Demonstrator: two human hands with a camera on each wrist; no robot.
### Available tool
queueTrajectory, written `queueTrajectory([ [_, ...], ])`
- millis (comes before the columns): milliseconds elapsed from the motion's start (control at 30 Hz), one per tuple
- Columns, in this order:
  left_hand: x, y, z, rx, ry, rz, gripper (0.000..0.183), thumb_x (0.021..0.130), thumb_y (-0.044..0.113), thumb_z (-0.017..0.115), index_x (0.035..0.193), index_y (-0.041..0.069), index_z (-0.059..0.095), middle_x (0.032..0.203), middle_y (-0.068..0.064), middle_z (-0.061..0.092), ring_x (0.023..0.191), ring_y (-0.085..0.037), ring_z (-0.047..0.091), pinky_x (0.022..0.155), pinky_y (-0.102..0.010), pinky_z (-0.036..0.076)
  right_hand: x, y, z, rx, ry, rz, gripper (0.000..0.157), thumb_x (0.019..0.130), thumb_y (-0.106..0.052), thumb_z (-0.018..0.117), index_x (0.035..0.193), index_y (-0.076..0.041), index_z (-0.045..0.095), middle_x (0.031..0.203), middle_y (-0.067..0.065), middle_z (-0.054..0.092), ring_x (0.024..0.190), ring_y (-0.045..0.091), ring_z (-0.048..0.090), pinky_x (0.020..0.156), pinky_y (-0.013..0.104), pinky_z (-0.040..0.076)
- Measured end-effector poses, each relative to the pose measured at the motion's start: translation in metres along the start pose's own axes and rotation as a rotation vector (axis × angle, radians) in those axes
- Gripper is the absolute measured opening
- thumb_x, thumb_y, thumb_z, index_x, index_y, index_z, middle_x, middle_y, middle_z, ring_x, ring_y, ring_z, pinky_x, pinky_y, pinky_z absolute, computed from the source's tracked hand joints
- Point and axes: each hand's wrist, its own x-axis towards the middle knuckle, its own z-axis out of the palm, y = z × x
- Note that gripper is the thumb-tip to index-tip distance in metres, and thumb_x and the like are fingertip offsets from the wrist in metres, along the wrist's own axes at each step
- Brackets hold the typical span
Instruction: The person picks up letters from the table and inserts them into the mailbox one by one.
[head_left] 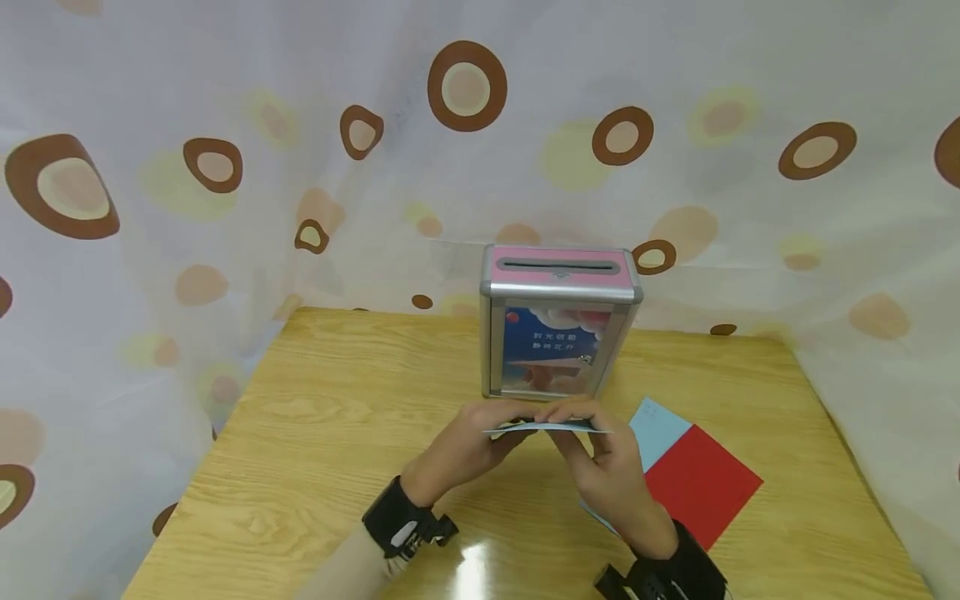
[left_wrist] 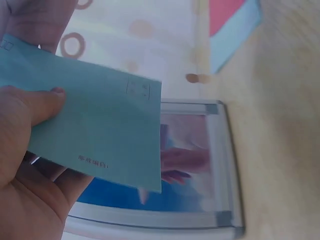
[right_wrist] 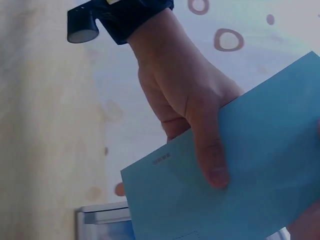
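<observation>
A light blue envelope (left_wrist: 100, 120) is held between both hands, in front of the metal-framed letter box (head_left: 558, 342). My left hand (head_left: 476, 437) pinches one end, its thumb lying flat across the paper in the left wrist view. At the other end my right hand (head_left: 603, 462) grips it, thumb below and fingers over the top in the head view. From the head the envelope shows nearly edge-on. Printed stamp box and small print are visible on the face toward the left wrist camera. The letter box stands upright, with a slot (head_left: 558, 266) in its pink top.
Right of the box, a red envelope (head_left: 705, 487) and another light blue one (head_left: 660, 429) lie overlapping on the wooden table (head_left: 337, 392), partly behind my right hand. A patterned white curtain (head_left: 420, 183) hangs behind the table and along its sides.
</observation>
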Motion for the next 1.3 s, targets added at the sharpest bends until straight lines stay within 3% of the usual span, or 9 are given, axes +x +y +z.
queueTrajectory([
  [267, 0.040, 0.005, -0.009, -0.012, 0.107, 0.051, 0.027, 0.092, -0.003, 0.074, 0.118, 0.000, 0.070, 0.113, -0.012, 0.076, 0.108, -0.020, 0.074, 0.098, -0.018, 0.054, 0.040, -0.010, -0.016, -0.018, 0.036, -0.102, 0.014, 0.099, 0.007, 0.060, 0.100, 0.020, 0.056, 0.108, 0.013, 0.070, 0.105, 0.016, 0.069, 0.093, 0.021, 0.056],
  [433, 0.067, 0.006, -0.026, 0.045, 0.122, 0.109, 0.023, 0.093, -0.002, 0.073, 0.116, 0.001, 0.072, 0.108, -0.010, 0.077, 0.102, -0.017, 0.075, 0.095, -0.017, 0.055, 0.064, -0.016, -0.019, 0.025, 0.093, -0.205, 0.021, 0.097, 0.006, 0.064, 0.100, 0.024, 0.054, 0.107, 0.014, 0.072, 0.103, 0.019, 0.071, 0.093, 0.023, 0.057],
  [567, 0.085, 0.007, -0.042, 0.091, 0.124, 0.142, 0.023, 0.092, -0.001, 0.075, 0.114, 0.003, 0.073, 0.106, -0.007, 0.076, 0.098, -0.014, 0.074, 0.095, -0.017, 0.055, 0.082, -0.025, -0.018, 0.062, 0.152, -0.259, 0.016, 0.094, 0.011, 0.063, 0.097, 0.023, 0.054, 0.105, 0.014, 0.073, 0.101, 0.022, 0.071, 0.093, 0.026, 0.057],
  [733, 0.106, 0.012, -0.059, 0.074, 0.131, 0.183, 0.021, 0.094, -0.002, 0.071, 0.115, 0.003, 0.073, 0.111, -0.008, 0.076, 0.105, -0.016, 0.074, 0.101, -0.020, 0.053, 0.106, -0.041, -0.014, 0.070, 0.211, -0.310, 0.009, 0.092, 0.012, 0.063, 0.090, 0.018, 0.057, 0.098, 0.014, 0.074, 0.096, 0.023, 0.071, 0.087, 0.027, 0.056],
  [867, 0.125, 0.019, -0.073, 0.081, 0.169, 0.216, 0.019, 0.096, -0.001, 0.069, 0.114, 0.004, 0.073, 0.109, -0.008, 0.076, 0.102, -0.017, 0.074, 0.100, -0.021, 0.054, 0.127, -0.055, -0.014, 0.101, 0.252, -0.368, 0.017, 0.091, 0.008, 0.068, 0.085, 0.017, 0.055, 0.094, 0.014, 0.074, 0.093, 0.023, 0.072, 0.085, 0.028, 0.056],
  [1000, 0.143, 0.023, -0.085, 0.108, 0.203, 0.247, 0.018, 0.096, 0.001, 0.070, 0.113, 0.004, 0.073, 0.108, -0.008, 0.077, 0.101, -0.017, 0.074, 0.098, -0.022, 0.055, 0.143, -0.067, -0.015, 0.130, 0.301, -0.411, 0.015, 0.087, 0.013, 0.068, 0.082, 0.016, 0.054, 0.089, 0.016, 0.074, 0.089, 0.024, 0.072, 0.085, 0.031, 0.054],
  [1167, 0.156, 0.022, -0.095, 0.148, 0.210, 0.252, 0.024, 0.091, 0.004, 0.078, 0.114, 0.003, 0.074, 0.109, -0.009, 0.078, 0.102, -0.020, 0.073, 0.099, -0.026, 0.055, 0.154, -0.075, -0.017, 0.138, 0.333, -0.424, 0.014, 0.086, 0.015, 0.064, 0.079, 0.016, 0.052, 0.084, 0.018, 0.072, 0.084, 0.025, 0.071, 0.083, 0.032, 0.054],
  [1300, 0.162, 0.018, -0.098, 0.133, 0.207, 0.204, 0.024, 0.089, 0.001, 0.079, 0.113, 0.000, 0.074, 0.110, -0.011, 0.077, 0.105, -0.021, 0.073, 0.101, -0.024, 0.054, 0.160, -0.074, -0.021, 0.103, 0.327, -0.419, 0.010, 0.086, 0.017, 0.058, 0.078, 0.017, 0.051, 0.083, 0.019, 0.071, 0.083, 0.025, 0.069, 0.080, 0.029, 0.054],
])
